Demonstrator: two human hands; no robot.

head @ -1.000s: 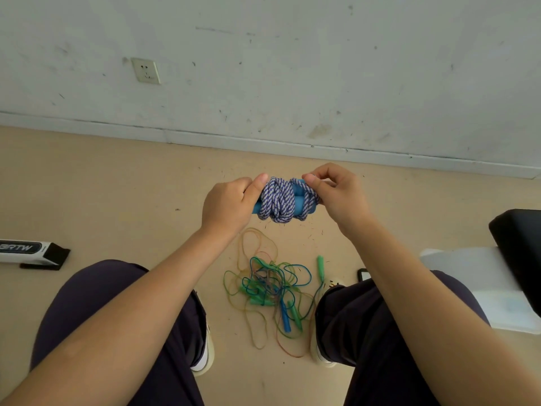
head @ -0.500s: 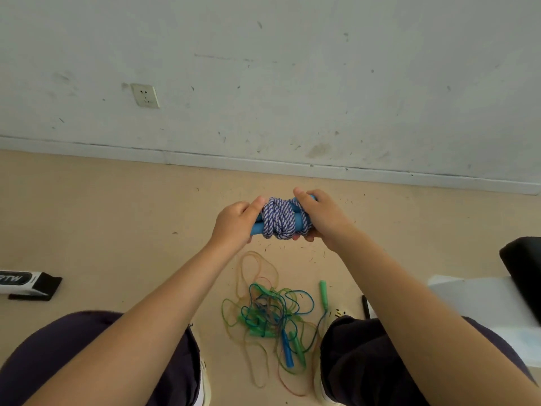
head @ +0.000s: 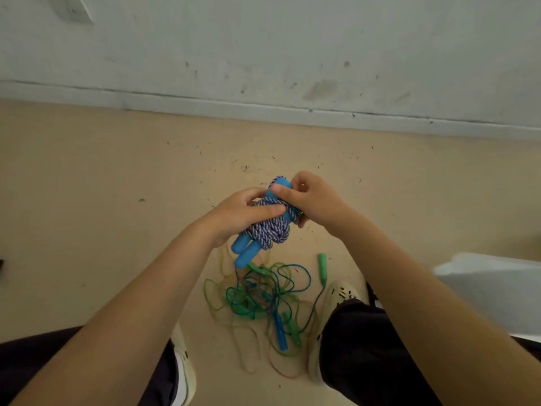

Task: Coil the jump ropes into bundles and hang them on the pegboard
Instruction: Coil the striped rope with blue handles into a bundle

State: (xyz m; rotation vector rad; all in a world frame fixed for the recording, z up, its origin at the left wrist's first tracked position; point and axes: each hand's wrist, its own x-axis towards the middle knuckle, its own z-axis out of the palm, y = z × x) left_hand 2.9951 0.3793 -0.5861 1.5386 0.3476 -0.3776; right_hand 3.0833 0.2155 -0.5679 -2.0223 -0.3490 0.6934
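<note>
A jump rope bundle point(head: 270, 231) of blue-and-white braided cord is wound round two blue handles, held in the air above the floor. My left hand point(head: 240, 215) grips its middle, thumb laid across the coils. My right hand point(head: 311, 200) pinches the bundle's upper end, where a handle tip sticks out. The two lower handle ends point(head: 244, 252) point down and to the left. On the floor between my feet lies a tangle of thin ropes point(head: 263, 297) in green, blue and yellow, with a green handle point(head: 322, 266) and a blue handle point(head: 279, 332). No pegboard is in view.
My knees and pale shoes point(head: 333, 300) flank the tangle. A white object point(head: 491, 291) sits at the right edge. The grey wall and its baseboard point(head: 263, 108) run across the top, with a socket point(head: 73, 8) at top left.
The bundle has turned from level to slanted, handle ends now pointing down-left. My left hand has shifted onto the coils. The view has tilted downward and closer.
</note>
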